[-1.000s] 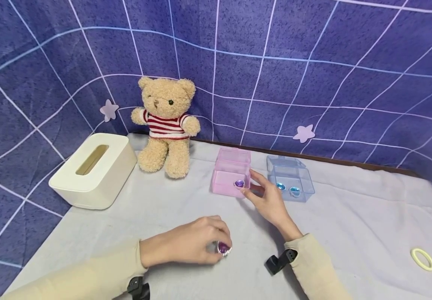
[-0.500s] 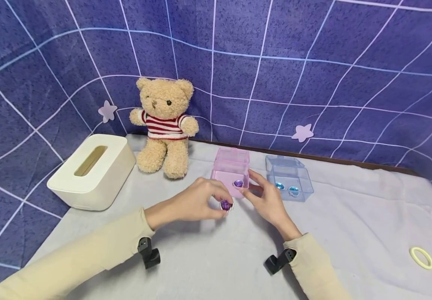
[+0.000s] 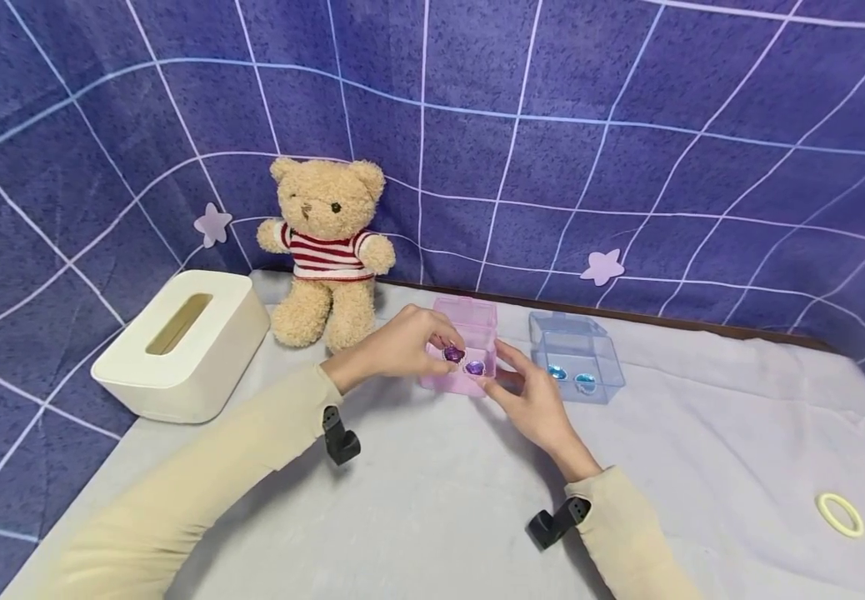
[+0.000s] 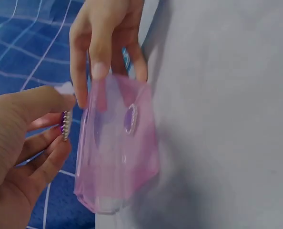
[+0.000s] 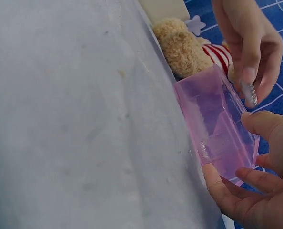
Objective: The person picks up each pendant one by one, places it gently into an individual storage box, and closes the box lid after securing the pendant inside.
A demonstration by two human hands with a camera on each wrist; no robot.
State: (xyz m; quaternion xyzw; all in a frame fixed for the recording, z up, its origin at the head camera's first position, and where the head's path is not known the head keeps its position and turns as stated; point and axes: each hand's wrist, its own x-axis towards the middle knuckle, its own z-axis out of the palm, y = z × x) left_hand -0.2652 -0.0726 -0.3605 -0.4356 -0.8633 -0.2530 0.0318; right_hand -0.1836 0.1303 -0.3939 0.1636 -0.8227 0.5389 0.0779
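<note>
My left hand [image 3: 401, 343] is over the open pink plastic box [image 3: 468, 312]. Between thumb and fingers it pinches a purple gem [image 4: 64, 126] with a beaded silver rim, held above the box opening. Inside the box lies a second purple gem [image 3: 474, 367] with a similar rim. My right hand [image 3: 539, 407] grips the box at its right end, thumb and fingers on different sides, as the right wrist view also shows. Just right of that hand stands an open clear blue box [image 3: 603, 385] with two light-blue gems [image 3: 585, 382] in it.
A teddy bear [image 3: 327, 254] in a striped shirt sits at the back, behind my left arm. The white tissue box [image 3: 211, 354] stands at the left. A pale yellow ring [image 3: 822, 503] lies far right. Purple gridded cloth [image 3: 627, 167] hangs behind the table.
My left hand has carried the pinched purple gem forward, from the near part of the table up over the pink box. The right hand keeps its grip on the box.
</note>
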